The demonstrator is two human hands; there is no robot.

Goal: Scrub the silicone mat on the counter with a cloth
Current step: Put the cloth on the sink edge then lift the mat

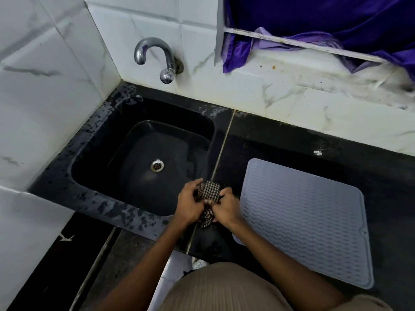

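A grey ribbed silicone mat (305, 218) lies flat on the black counter (292, 142), right of the sink. A black-and-white checked cloth (209, 191) is bunched between both hands, over the seam between sink and counter. My left hand (189, 204) grips its left side and my right hand (225, 208) grips its right side, just left of the mat's near-left edge. A lower part of the cloth hangs down between the wrists. Neither hand touches the mat.
A black sink (143, 158) with a metal drain (157, 165) sits at the left, under a chrome tap (155, 57) on the marble-tiled wall. A purple curtain (314, 23) hangs in the window at the back right. The counter's front edge runs just below the hands.
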